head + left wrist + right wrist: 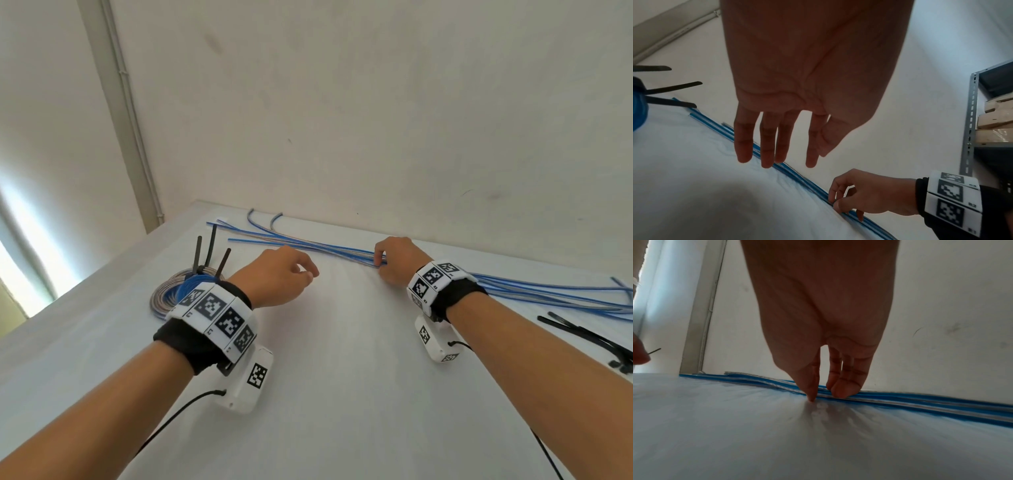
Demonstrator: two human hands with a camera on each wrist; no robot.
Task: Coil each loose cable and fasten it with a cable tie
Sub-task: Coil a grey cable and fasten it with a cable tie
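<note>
Cables point(308, 245), thin blue and clear ones, lie loose in a long bundle along the table's point(342, 377) far edge; right hand point(394, 262) pinches them. Left wrist view: left hand point(797, 97) hangs relaxed, fingers straight, just above the bundle. Right wrist view: thumb and fingertips point(842, 391) nip the strands.
</note>
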